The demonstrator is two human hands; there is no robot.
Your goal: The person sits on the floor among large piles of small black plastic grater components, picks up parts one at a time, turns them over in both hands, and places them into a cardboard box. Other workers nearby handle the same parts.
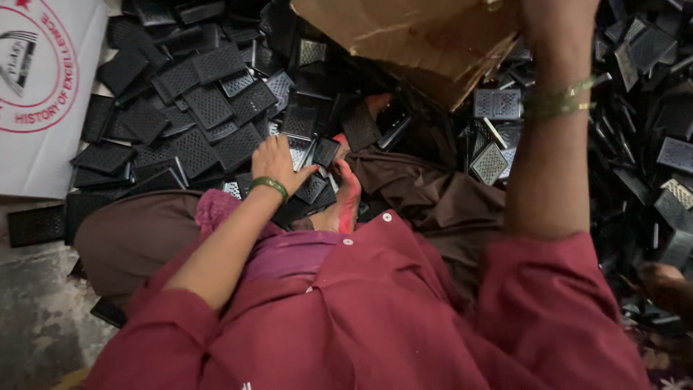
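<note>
On the floor, among heaped black perforated plates [209,108], the left hand [278,162] rests with fingers spread on one plate. The right hand [556,14] grips a cardboard box [411,36] above.

A grey floor [32,318] carries heaped black perforated plates [209,108] and a white sack [43,94].

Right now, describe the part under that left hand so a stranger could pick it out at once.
Start at the cardboard box tilted at the top, then drop down left to the heap of black perforated plates on the floor. The left hand, with a green bangle at its wrist, presses on one plate at the heap's near edge. Unlike its all-black neighbours, its mesh panel looks pale grey.
</note>
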